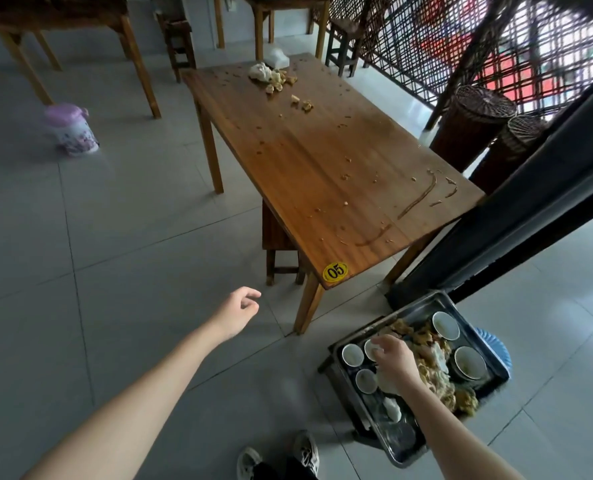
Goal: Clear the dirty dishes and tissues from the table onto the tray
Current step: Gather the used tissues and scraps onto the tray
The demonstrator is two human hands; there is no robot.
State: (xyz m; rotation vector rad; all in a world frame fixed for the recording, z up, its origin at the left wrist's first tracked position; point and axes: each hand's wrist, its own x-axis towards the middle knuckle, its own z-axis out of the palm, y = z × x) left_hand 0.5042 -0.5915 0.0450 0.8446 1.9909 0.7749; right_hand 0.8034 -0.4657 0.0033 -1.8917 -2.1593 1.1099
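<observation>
- My right hand [393,358] curls over the tray [402,441] beside cups [352,355]; I cannot tell if it holds anything.
- My left hand [239,311] hangs loose and empty, with the table [322,161] corner to its right.
- A tissue [260,71] lies far beyond both.

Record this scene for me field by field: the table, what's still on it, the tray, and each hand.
table: wooden, sticker 05, crumbs, wet streaks
still on table: crumpled tissue and food scraps at far end
tray: low by the near corner, holds small bowls, tissues, food waste
left hand: relaxed, in the air, holding nothing
right hand: above the tray's contents; grip unclear
</observation>
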